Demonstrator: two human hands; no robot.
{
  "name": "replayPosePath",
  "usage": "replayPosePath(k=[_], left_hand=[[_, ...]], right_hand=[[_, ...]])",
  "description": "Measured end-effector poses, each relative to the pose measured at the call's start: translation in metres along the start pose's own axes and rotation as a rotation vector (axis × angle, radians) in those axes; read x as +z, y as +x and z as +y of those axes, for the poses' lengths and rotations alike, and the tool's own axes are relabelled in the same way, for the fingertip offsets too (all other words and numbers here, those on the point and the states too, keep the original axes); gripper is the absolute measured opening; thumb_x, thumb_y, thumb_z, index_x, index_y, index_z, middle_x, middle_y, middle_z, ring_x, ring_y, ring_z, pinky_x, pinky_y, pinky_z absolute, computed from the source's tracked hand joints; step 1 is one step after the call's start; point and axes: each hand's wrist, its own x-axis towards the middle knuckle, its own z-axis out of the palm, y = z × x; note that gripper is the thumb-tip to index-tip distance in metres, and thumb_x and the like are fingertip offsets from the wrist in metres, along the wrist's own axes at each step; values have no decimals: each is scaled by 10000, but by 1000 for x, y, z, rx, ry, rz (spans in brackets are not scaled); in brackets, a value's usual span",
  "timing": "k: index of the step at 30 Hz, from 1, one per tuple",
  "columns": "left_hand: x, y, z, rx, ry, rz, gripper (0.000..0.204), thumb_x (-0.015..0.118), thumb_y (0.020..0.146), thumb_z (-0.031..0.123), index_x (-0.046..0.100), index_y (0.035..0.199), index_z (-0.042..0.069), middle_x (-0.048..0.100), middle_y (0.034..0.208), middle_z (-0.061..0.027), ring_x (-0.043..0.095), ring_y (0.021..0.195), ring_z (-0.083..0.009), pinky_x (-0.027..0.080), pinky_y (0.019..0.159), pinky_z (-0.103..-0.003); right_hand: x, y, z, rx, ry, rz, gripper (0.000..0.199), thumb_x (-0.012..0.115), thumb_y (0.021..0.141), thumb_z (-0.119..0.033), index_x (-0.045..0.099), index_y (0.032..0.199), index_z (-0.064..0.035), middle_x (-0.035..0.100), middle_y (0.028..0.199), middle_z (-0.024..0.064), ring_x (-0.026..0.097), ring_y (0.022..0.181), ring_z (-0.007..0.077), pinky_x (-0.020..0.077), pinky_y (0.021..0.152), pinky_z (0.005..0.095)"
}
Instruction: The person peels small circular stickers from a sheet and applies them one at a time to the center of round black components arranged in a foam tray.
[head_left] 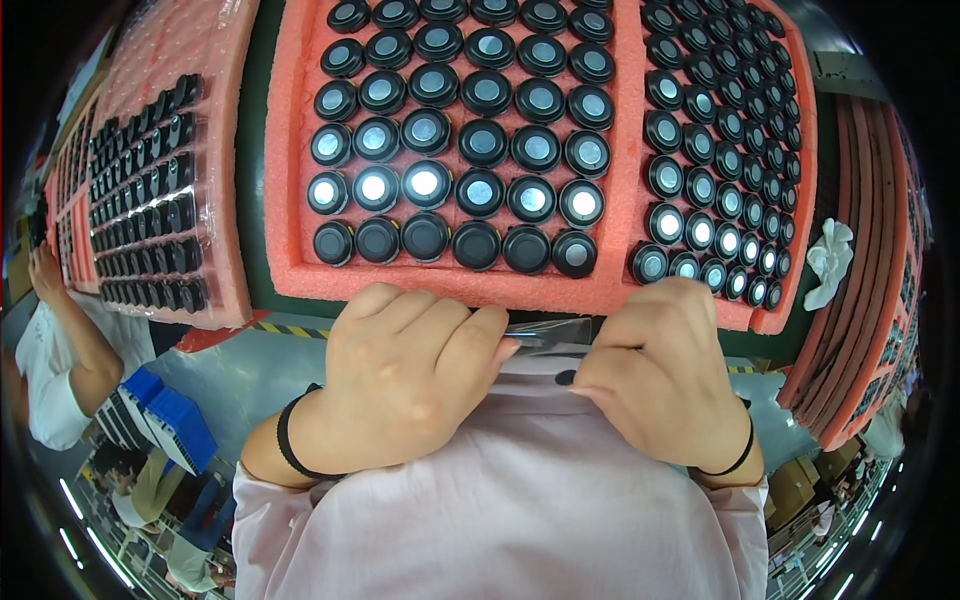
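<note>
**Pale pink shirt [500, 510] up close, mixed tops in the pink foam tray [284, 190] beyond**

Just past the shirt, the left hand [405, 365] has thumb and forefinger clamped on a clear plastic film [552, 338], held over the near edge of the tray. The right hand [660, 365] is curled at the film's other end, with a small black oval [566, 378] by its thumb; whether its fingers are clamped on the film or merely beside it, I cannot tell.

Beyond them, the tray sits on a dark green table [254, 200], filled with round black units in two sections. Behind the front row of the left section, the units carry silver discs [487, 90]; the six nearest the hands show dark tops [424, 238] instead. The right section shows silver discs [665, 176] right up to its front row. Judging by that, the dark row stands at a different stage from the rest, though whether it counts as finished or remaining cannot be settled from this view.

No brand, label or writing can be read on the units, the film or the tray; anything printed on the discs is lost in glare or too small.
</note>
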Motion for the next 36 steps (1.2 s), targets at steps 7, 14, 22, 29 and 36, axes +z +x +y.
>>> replayPosePath(k=[7,14,22,29,36], left_hand=[[14,9,6,163,67,29,239,761,808,226,684,987,87,703,1067,-87,665,952,-260,458,811,-412],[25,18,5,266,152,8,204,728,828,267,633,906,105,710,1260,-132,680,1161,-271,482,904,-426],[31,20,7,240,131,30,155,718,826,199,609,882,103,710,1270,-147,682,1187,-276,505,935,-437],[33,20,8,226,132,51,138,699,798,164,609,886,109,716,1255,-153,698,1157,-275,512,943,-406],[31,21,9,222,131,38,123,678,800,168,613,890,116,717,1245,-151,700,1150,-272,516,939,-382]], right_hand=[[-1,20,19,274,61,73,157,750,840,-37,627,937,-44,543,934,90,547,922,302,440,827,391],[11,27,32,279,-20,84,123,719,868,-21,611,927,-33,536,911,104,543,893,307,433,820,400],[13,28,33,297,-50,80,112,721,876,-47,615,913,-39,530,889,94,545,881,310,428,816,408],[14,28,32,288,-70,91,124,732,866,-46,615,907,-44,531,881,92,547,870,309,425,806,409],[17,28,32,279,-98,100,134,739,852,-39,615,903,-43,535,882,93,551,868,313,427,798,410]])
